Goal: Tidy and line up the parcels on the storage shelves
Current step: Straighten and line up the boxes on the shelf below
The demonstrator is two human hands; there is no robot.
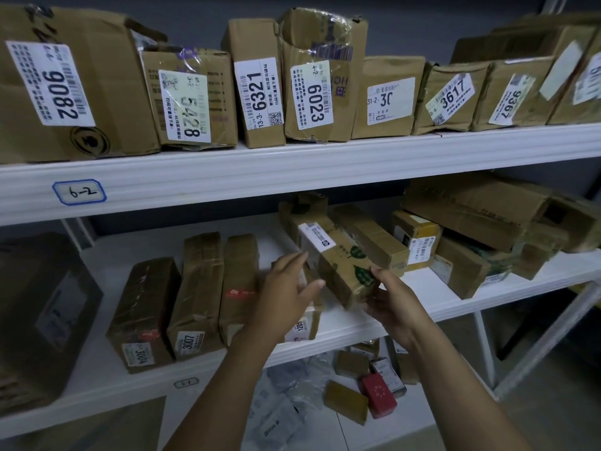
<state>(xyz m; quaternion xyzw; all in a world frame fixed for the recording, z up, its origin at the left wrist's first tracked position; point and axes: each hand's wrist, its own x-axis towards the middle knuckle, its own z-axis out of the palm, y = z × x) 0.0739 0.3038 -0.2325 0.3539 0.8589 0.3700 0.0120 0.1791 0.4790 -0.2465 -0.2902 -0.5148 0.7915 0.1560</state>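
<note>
White metal shelves (292, 164): top row lined up, lower right brown cardboard pile (471, 229) left. Your right hand (388, 297) grips the long leaf-printed brown carton (338, 265) above the lower shelf; left hand (286, 288) spread beside it.

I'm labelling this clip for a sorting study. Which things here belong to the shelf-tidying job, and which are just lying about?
Part of the job:
- long box with green leaf print, gripped by the right hand
- left hand, open beside it
- lined-up boxes 3004 and 3007
- jumbled pile of boxes

Just lying about:
- red box on the floor
- plastic mailers on the floor
- shelf tag 6-2
</note>
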